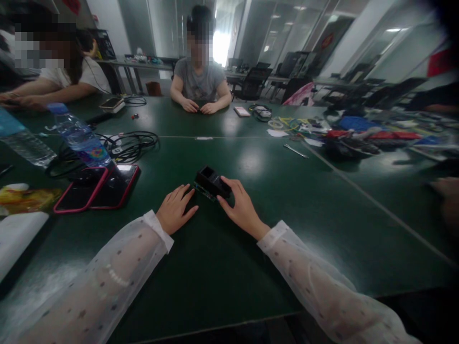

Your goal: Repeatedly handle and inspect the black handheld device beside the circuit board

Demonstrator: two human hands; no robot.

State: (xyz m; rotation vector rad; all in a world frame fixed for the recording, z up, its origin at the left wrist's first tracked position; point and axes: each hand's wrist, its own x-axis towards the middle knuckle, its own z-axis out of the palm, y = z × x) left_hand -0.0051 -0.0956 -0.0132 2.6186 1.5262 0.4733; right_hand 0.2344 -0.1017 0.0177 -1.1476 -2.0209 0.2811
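Observation:
A small black box-shaped electronic device (212,180) rests on the dark green table (215,267) in front of me. A strip of circuit board shows along its near lower edge. My right hand (241,200) grips its right end, with the thumb on the near side and the fingers over the top. Just left of the device, my left hand (177,206) lies on the table with its fingers spread. Its fingertips come close to the device's left corner; whether they touch it I cannot tell. Nothing shows in the left hand.
To the left are two red-edged phones (116,187), a water bottle (79,136) and coiled black cables (138,145). A wrench-like metal tool (296,151) lies at the right, before a pile of cables and parts (358,136). A person (200,81) sits across the table.

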